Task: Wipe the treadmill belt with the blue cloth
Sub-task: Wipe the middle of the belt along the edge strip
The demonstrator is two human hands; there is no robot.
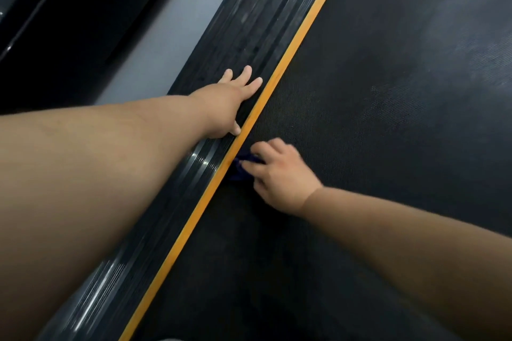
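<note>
- While filling most of the view, likely firm and rough-textured: treadmill belt [388, 119], cut off right and below.
- Left hand [230, 102]: spread flat, pressing the ribbed side rail [257, 22] beside the orange strip [276, 75].
- Right hand [279, 177]: curled, pinching the blue cloth [238, 171] at the belt's edge, against that strip.
- Cloth: probably soft, light, limp; best bunched under fingertips; mostly hidden, extent unclear.

Two hands are in view: one left hand [230, 102], farther off, and one right hand [279, 177], nearer. There is one blue cloth [238, 169], one treadmill belt [388, 91], one orange stripe [304, 28] along the belt's left edge, and one ribbed side rail [257, 16] left of the stripe.
</note>
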